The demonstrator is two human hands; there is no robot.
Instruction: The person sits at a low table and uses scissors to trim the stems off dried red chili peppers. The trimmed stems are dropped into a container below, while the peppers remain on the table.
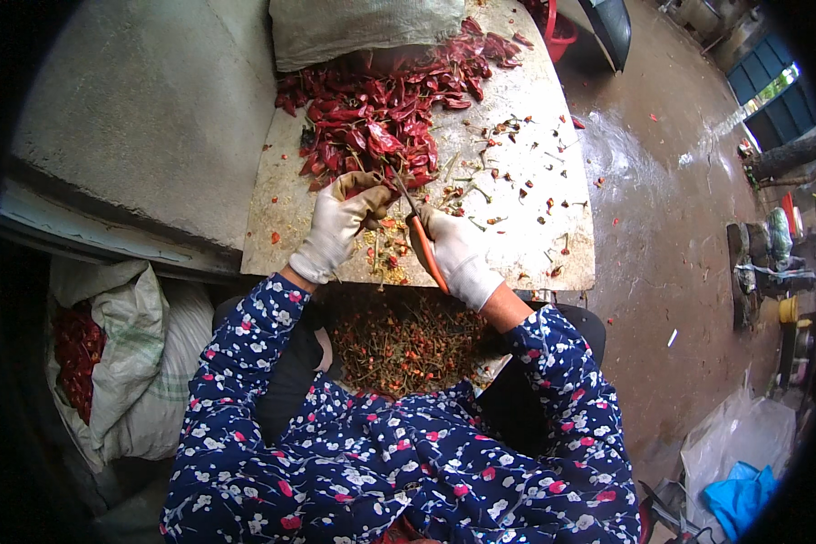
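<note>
My left hand [344, 222], in a white glove with brown-stained fingers, is pinched at the near edge of a pile of dried red chili peppers [363, 127]. Its fingertips hold a dried chili pepper, mostly hidden by the glove and the pile. My right hand [458, 254], gloved too, is closed around a pair of scissors with orange handles [431, 260]. The blades point away from me and reach up beside the left fingertips. Cut stems and caps [490, 195] lie scattered on the pale board [517, 258] to the right.
A woven sack [363, 32] rests at the board's far end. Below the near edge, many stem scraps [408, 344] are gathered at my lap. At left, an open sack [131, 354] holds more chilies beside a concrete wall [145, 109]. A red bucket [560, 36] stands beyond the board.
</note>
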